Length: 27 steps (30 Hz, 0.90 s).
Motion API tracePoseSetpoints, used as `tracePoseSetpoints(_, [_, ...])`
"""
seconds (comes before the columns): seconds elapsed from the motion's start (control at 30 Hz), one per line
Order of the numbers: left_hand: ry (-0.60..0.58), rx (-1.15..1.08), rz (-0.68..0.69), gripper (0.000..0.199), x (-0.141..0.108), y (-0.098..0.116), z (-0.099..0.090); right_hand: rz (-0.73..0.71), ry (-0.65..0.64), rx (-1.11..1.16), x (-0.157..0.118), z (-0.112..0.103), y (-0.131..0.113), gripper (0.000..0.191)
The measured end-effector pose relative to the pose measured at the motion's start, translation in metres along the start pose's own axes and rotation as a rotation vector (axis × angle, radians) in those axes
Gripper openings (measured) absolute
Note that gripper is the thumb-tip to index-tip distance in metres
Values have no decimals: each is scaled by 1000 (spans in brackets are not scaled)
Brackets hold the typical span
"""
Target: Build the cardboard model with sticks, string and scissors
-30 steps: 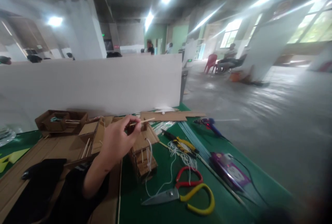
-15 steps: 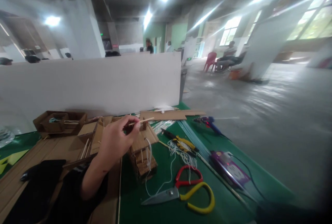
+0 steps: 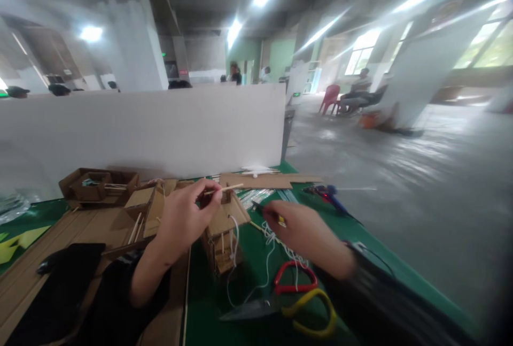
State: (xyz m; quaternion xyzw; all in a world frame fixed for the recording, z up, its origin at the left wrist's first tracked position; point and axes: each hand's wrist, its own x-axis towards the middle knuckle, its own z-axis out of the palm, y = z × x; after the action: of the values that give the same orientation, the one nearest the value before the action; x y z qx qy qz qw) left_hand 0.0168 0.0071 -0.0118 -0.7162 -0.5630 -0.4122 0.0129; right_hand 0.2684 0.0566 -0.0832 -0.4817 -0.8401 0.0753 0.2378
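Between the thumb and fingers of my left hand (image 3: 192, 207) is a thin wooden stick (image 3: 230, 187), pointing right. This hand is above a small cardboard-and-wood model (image 3: 224, 223), which has a white string looped through its top. My right hand (image 3: 294, 225), slightly blurred, has its fingers curled over the yellow-handled pliers (image 3: 258, 206); the dark tip shows beyond the fingers and most of the handles are hidden. Tangled white string (image 3: 270, 236) lies under and beside this hand. Scissors (image 3: 308, 308) with red and yellow handles lie below it.
A glue gun (image 3: 326, 196) lies at the table's right edge. Cardboard strips (image 3: 264, 180) and clear sticks are at the back. More cardboard boxes (image 3: 98, 185) and a black mat (image 3: 60, 292) are on the left. A white partition (image 3: 172, 132) stands behind the table.
My right hand has come in from the right and reached over the pliers and string. My left hand keeps the wooden stick above the model. The view has shifted slightly.
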Motion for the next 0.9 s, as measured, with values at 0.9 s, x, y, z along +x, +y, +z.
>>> tracePoseSetpoints(0.9, [-40, -17, -52, 10, 2, 2, -3, -101, 581, 1334, 66, -80, -56, 26])
